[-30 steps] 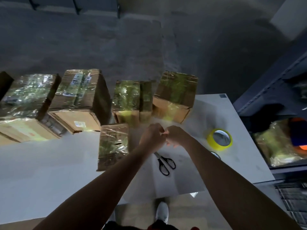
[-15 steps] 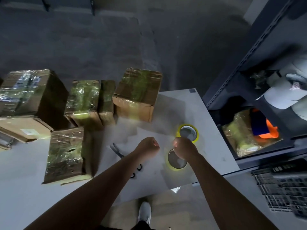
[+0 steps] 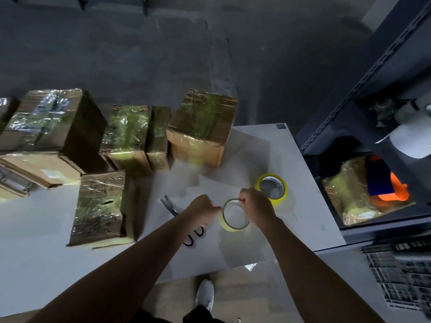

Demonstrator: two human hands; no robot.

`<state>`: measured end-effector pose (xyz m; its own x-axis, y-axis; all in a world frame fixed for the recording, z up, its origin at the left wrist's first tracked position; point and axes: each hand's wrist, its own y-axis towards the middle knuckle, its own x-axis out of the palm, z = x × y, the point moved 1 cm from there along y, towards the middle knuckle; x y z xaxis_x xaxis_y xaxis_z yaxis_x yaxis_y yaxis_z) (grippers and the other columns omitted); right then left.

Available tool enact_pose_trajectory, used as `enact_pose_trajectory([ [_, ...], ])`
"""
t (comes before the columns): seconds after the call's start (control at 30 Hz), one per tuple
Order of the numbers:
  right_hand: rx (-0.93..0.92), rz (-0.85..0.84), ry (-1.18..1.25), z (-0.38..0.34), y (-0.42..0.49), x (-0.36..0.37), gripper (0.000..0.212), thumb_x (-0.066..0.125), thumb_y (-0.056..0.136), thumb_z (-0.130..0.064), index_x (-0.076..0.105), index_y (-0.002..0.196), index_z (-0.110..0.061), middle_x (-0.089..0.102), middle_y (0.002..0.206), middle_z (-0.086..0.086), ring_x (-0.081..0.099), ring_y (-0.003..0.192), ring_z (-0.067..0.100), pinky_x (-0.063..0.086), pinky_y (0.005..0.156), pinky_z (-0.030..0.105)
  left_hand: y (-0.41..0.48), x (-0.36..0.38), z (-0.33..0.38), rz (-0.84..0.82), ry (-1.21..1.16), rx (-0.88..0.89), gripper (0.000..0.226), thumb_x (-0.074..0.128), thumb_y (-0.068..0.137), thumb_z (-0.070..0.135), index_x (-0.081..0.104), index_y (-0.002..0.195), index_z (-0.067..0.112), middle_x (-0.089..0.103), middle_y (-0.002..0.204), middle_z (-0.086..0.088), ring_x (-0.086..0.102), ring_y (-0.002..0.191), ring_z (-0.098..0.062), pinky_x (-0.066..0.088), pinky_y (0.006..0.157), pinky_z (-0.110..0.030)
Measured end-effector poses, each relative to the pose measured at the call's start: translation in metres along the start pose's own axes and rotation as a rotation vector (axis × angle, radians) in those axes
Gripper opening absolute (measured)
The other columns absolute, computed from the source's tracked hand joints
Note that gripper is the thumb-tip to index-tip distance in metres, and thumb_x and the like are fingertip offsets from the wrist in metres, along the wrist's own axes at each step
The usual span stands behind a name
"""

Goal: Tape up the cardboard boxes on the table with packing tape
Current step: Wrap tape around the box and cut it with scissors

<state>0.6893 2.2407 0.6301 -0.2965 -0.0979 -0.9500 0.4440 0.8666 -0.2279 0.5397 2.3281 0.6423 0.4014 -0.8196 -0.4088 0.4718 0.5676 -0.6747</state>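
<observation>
- Head view, centre: the right hand (image 3: 256, 206) curls its fingers over the upper rim of the near tape roll (image 3: 231, 228), a thin, nearly clear ring above the white table (image 3: 35, 252).
- Left hand (image 3: 204, 209): fingers curled tight, knuckles touching the ring's left edge; whether they pinch a tape end cannot be told.
- Just right of the right hand: a thicker yellow tape roll (image 3: 281, 198) lying flat on the table.
- Beneath the left forearm: black scissors (image 3: 171, 207), blades pointing to the upper left.
- Left and upper centre: cardboard boxes already glossy with tape, namely a flat box (image 3: 100, 206) nearest, a cube-shaped box (image 3: 201, 127) at the table's far edge, and others between.
- Right edge: dark shelving (image 3: 373, 89).
</observation>
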Motion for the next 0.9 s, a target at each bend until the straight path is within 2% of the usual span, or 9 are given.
enact_pose_trajectory([
  [0.1, -0.07, 0.068, 0.139, -0.023, 0.011, -0.011, 0.016, 0.058, 0.092, -0.019, 0.06, 0.1, -0.006, 0.055, 0.101, 0.017, 0.058, 0.091, 0.037, 0.044, 0.072, 0.038, -0.003, -0.012, -0.007, 0.015, -0.116, -0.032, 0.028, 0.07, 0.084, 0.025, 0.054, 0.073, 0.005, 0.059, 0.071, -0.014, 0.062, 0.061, -0.022, 0.055, 0.055, -0.025],
  [0.2, -0.148, 0.101, 0.262, -0.048, 0.02, -0.021, 0.011, 0.06, 0.088, -0.012, 0.061, 0.097, -0.007, 0.052, 0.099, 0.015, 0.058, 0.086, 0.035, 0.042, 0.068, 0.034, -0.007, -0.03, -0.012, 0.141, -0.196, -0.007, 0.01, 0.062, 0.084, 0.007, 0.064, 0.078, -0.001, 0.065, 0.069, -0.016, 0.063, 0.055, -0.019, 0.06, 0.065, -0.033],
  [0.3, -0.199, 0.07, 0.436, -0.073, 0.027, -0.03, 0.01, 0.064, 0.086, -0.021, 0.059, 0.094, -0.019, 0.054, 0.099, 0.004, 0.058, 0.087, 0.021, 0.038, 0.069, 0.026, -0.013, -0.058, -0.022, 0.3, -0.099, 0.048, 0.007, 0.063, 0.079, 0.008, 0.068, 0.082, 0.005, 0.069, 0.072, -0.008, 0.068, 0.061, -0.014, 0.055, 0.056, -0.023],
  [0.43, -0.206, -0.081, 0.641, -0.11, 0.037, -0.039, 0.014, 0.064, 0.086, -0.033, 0.051, 0.088, -0.039, 0.058, 0.094, -0.016, 0.056, 0.088, 0.0, 0.041, 0.064, 0.018, -0.024, -0.093, -0.04, 0.432, -0.176, 0.075, 0.008, 0.066, 0.076, 0.008, 0.067, 0.084, 0.007, 0.069, 0.083, -0.007, 0.066, 0.076, -0.019, 0.051, 0.061, -0.027],
  [0.5, -0.236, -0.117, 0.691, -0.127, 0.043, -0.043, 0.016, 0.066, 0.083, -0.035, 0.052, 0.085, -0.041, 0.059, 0.094, -0.017, 0.057, 0.088, -0.001, 0.042, 0.063, 0.019, -0.028, -0.109, -0.049, 0.426, -0.245, 0.076, 0.007, 0.064, 0.08, 0.005, 0.067, 0.087, 0.004, 0.07, 0.084, -0.01, 0.067, 0.074, -0.022, 0.056, 0.063, -0.032],
  [0.57, -0.297, -0.128, 0.716, -0.141, 0.047, -0.047, 0.017, 0.071, 0.078, -0.035, 0.056, 0.085, -0.038, 0.061, 0.093, -0.014, 0.059, 0.089, 0.005, 0.046, 0.068, 0.024, -0.031, -0.125, -0.056, 0.321, -0.498, 0.025, 0.006, 0.058, 0.088, 0.003, 0.064, 0.091, 0.002, 0.067, 0.088, -0.014, 0.065, 0.07, -0.024, 0.057, 0.061, -0.034],
  [0.67, -0.375, -0.148, 0.726, -0.163, 0.048, -0.051, 0.022, 0.073, 0.068, -0.039, 0.059, 0.086, -0.036, 0.062, 0.092, -0.017, 0.059, 0.088, 0.002, 0.047, 0.07, 0.021, -0.042, -0.152, -0.066, 0.272, -0.854, -0.067, 0.021, 0.054, 0.095, 0.026, 0.061, 0.086, 0.009, 0.064, 0.084, -0.009, 0.061, 0.07, -0.02, 0.052, 0.062, -0.03],
  [0.8, -0.47, -0.159, 0.724, -0.194, 0.05, -0.058, 0.029, 0.078, 0.066, -0.034, 0.058, 0.087, -0.04, 0.063, 0.091, -0.022, 0.058, 0.088, -0.007, 0.047, 0.071, 0.012, -0.055, -0.182, -0.075, 0.299, -0.811, -0.056, 0.046, 0.061, 0.084, 0.056, 0.062, 0.086, 0.01, 0.065, 0.076, -0.004, 0.061, 0.069, -0.017, 0.048, 0.058, -0.027],
  [0.9, -0.531, -0.215, 0.641, -0.215, 0.051, -0.062, 0.038, 0.077, 0.071, -0.029, 0.057, 0.101, -0.041, 0.062, 0.101, -0.018, 0.058, 0.096, -0.002, 0.05, 0.075, 0.018, -0.062, -0.195, -0.081, 0.368, -0.737, -0.002, 0.037, 0.071, 0.082, 0.043, 0.066, 0.087, 0.006, 0.068, 0.075, -0.007, 0.064, 0.057, -0.01, 0.049, 0.044, -0.021],
])
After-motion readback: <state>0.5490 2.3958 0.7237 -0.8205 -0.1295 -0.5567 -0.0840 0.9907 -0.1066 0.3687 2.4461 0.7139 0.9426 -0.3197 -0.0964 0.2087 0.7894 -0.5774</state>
